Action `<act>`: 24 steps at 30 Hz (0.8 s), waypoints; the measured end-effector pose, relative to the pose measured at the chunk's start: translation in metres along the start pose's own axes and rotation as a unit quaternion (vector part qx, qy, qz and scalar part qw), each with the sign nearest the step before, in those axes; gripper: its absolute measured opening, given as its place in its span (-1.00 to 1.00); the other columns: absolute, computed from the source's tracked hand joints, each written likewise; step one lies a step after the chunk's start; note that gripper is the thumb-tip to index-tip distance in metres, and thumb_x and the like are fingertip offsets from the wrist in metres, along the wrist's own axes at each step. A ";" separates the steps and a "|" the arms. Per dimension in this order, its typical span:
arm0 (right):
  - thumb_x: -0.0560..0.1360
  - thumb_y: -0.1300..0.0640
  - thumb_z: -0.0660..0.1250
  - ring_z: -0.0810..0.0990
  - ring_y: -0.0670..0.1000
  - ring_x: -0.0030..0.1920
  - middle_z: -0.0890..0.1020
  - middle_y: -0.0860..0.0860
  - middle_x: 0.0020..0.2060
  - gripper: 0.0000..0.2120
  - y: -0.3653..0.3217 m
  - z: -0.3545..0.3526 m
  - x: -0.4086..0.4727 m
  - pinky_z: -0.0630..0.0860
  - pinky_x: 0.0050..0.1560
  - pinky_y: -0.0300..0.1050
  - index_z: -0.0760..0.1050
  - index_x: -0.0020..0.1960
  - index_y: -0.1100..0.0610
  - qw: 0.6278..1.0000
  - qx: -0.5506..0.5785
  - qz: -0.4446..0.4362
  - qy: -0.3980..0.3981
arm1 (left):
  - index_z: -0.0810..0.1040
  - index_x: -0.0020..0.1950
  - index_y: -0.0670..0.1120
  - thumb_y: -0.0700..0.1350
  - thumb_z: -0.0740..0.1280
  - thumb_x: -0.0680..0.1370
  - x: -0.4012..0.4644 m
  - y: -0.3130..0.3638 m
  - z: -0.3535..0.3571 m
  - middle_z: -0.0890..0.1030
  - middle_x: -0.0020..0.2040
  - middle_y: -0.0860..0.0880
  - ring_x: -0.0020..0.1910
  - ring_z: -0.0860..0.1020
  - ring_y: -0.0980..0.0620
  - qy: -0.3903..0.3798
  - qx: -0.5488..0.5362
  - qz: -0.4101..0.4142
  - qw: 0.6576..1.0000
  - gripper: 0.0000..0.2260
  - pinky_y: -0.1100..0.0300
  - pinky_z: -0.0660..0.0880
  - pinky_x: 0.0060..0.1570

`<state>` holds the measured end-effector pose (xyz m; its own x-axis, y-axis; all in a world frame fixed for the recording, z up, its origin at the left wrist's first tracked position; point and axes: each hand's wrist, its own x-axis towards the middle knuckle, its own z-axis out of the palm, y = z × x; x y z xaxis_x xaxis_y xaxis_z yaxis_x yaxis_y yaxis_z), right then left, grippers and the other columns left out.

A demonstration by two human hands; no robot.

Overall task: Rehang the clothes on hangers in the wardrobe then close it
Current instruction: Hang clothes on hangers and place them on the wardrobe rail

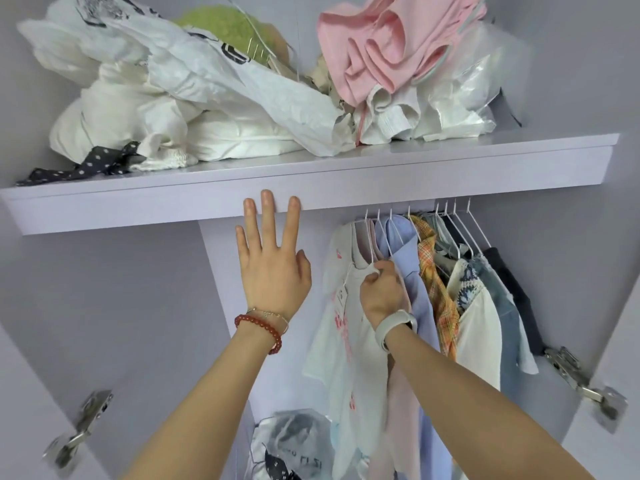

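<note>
1. Currently I find the wardrobe open, both doors swung wide; a door hinge (585, 382) shows at the right and another at the lower left.
2. My right hand (382, 292) has its grip clamped on the collar of a white printed T-shirt (341, 341), which hangs at the left end of the row under the shelf (450, 174). I cannot tell whether its hanger hook is fully seated on the rail, as the shelf edge hides it.
3. My left hand (273, 265) lies flat, fingers spread and apart, with fingertips (267, 199) pressed on the shelf's front edge; it holds nothing.
4. Done, by my judgement: a row of garments on white hangers (450, 230), including a blue shirt (403, 258) and an orange plaid shirt (436, 289), is already up.
5. Outstanding: a pink garment (388, 43) and white bundles (145, 109) lie heaped on the shelf; whether these need hanging I cannot say. A bagged item (291, 445) sits low in the wardrobe.
6. Closing the doors has not begun. I rate the task as well advanced but unfinished.
</note>
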<state>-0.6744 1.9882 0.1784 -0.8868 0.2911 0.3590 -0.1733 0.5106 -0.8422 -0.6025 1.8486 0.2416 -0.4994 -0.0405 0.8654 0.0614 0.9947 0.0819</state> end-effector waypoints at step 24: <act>0.49 0.25 0.18 0.46 0.24 0.25 0.49 0.21 0.24 -0.59 0.131 -0.125 -0.192 0.38 0.26 0.14 0.37 0.33 0.28 0.966 -0.254 -0.056 0.004 | 0.23 0.45 -0.05 -0.20 0.31 0.48 -0.215 0.063 0.028 0.17 0.48 -0.18 0.46 0.13 -0.18 -0.311 -0.232 -0.016 0.922 -0.44 -0.19 0.10 0.38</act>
<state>-0.4733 2.1005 0.0497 -0.8707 0.2164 0.4416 -0.0334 0.8698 -0.4922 -0.5152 1.9224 0.0474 -0.8975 0.1355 0.4197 0.3281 0.8409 0.4303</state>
